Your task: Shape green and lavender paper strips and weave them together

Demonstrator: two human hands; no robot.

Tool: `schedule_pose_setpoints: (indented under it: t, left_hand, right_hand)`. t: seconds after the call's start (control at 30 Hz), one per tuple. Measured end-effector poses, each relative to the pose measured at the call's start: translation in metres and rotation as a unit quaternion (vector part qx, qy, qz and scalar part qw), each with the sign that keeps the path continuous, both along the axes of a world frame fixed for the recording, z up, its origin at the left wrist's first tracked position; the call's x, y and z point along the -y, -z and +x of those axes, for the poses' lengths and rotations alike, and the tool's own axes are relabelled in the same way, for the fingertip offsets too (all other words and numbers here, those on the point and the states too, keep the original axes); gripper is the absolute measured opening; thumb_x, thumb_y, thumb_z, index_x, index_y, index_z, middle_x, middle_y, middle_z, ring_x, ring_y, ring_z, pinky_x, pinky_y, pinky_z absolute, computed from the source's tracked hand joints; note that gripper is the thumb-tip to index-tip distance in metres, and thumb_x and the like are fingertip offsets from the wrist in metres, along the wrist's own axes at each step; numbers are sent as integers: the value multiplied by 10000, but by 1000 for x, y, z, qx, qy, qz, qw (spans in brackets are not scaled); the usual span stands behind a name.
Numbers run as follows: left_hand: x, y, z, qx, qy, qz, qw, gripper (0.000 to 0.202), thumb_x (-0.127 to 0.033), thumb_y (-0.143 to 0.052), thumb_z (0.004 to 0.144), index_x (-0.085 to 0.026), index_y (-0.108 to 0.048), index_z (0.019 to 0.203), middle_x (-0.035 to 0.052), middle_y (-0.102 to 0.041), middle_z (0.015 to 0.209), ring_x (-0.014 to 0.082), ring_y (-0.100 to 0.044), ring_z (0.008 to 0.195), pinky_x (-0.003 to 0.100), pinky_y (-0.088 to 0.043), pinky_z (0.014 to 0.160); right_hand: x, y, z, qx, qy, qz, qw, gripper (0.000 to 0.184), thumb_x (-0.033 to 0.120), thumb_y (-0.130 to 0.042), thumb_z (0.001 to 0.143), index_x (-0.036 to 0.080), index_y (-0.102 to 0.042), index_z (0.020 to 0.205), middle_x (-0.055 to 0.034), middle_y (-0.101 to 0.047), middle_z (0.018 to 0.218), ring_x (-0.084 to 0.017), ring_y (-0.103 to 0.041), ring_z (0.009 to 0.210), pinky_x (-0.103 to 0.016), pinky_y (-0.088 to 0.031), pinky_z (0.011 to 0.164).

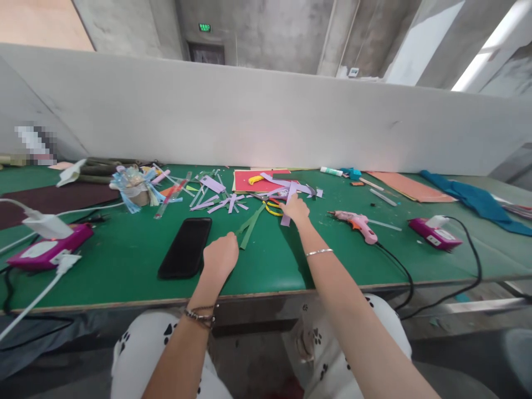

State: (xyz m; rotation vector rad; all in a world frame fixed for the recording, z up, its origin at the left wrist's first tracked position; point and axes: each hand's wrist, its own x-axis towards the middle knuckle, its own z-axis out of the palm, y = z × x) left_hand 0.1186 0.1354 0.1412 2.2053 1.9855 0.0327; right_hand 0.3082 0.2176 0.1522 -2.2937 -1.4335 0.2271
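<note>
My left hand (220, 256) rests on the green table (124, 266) as a closed fist, beside a black phone (185, 247) and at the near end of two green paper strips (250, 224). Whether it pinches a strip is hidden. My right hand (295, 209) reaches forward, fingers curled down onto a lilac paper strip (287, 209) next to yellow-handled scissors (272, 208). Lilac strips (220, 200) lie scattered around a red sheet (260, 180).
A pink glue gun (358, 223) with a black cord lies right of my right hand. Magenta power strips sit at left (50, 249) and right (434, 233). A paper craft bundle (135, 188), a glue stick (331, 172), orange paper (411, 188) and blue cloth (474, 199) lie further out.
</note>
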Motion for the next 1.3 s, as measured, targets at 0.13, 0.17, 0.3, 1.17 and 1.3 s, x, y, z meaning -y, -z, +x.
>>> schedule_pose_setpoints:
  t: [0.13,0.17,0.3,1.17,1.3]
  left_hand:
    - [3,-5,-3,-11,-25,17,999,332,-170,-230,878,-95,-534,987,159,-654,880,264,-635,854,339,-471,674]
    - [4,-6,-3,-10,-27,27,999,327,-187,-239,881,-92,-526,1003,157,-646,901,262,-629,865,339,-474,676]
    - [7,-2,-4,-7,5,129,992,346,-229,-356,858,-65,-464,1143,186,-560,1096,282,-545,1017,351,-480,725]
    - [22,30,33,-46,433,298,849,91,-123,-506,815,-159,-589,826,18,-614,824,153,-544,751,279,-374,646]
    - [32,28,27,-47,397,258,880,205,-163,-474,840,-159,-559,1027,39,-587,880,168,-534,782,282,-369,626]
  right_hand:
    - [-11,10,-2,-10,24,-5,1000,542,297,-599,714,103,-396,1177,-218,-481,1179,-290,-529,1048,-350,-440,784]
    - [-12,12,-1,-10,26,-1,1000,555,288,-602,710,102,-384,1185,-217,-480,1180,-281,-539,1034,-339,-446,773]
    - [-14,13,6,0,1,31,1000,453,144,-505,743,113,-383,1178,-172,-551,1100,-229,-581,952,-296,-451,734]
    - [137,29,69,340,-472,228,781,238,44,-398,834,155,-560,700,-37,-644,768,-135,-554,724,-255,-391,713]
    - [145,31,49,303,-436,199,824,166,83,-442,805,162,-588,804,-86,-626,910,-189,-551,842,-329,-411,750]
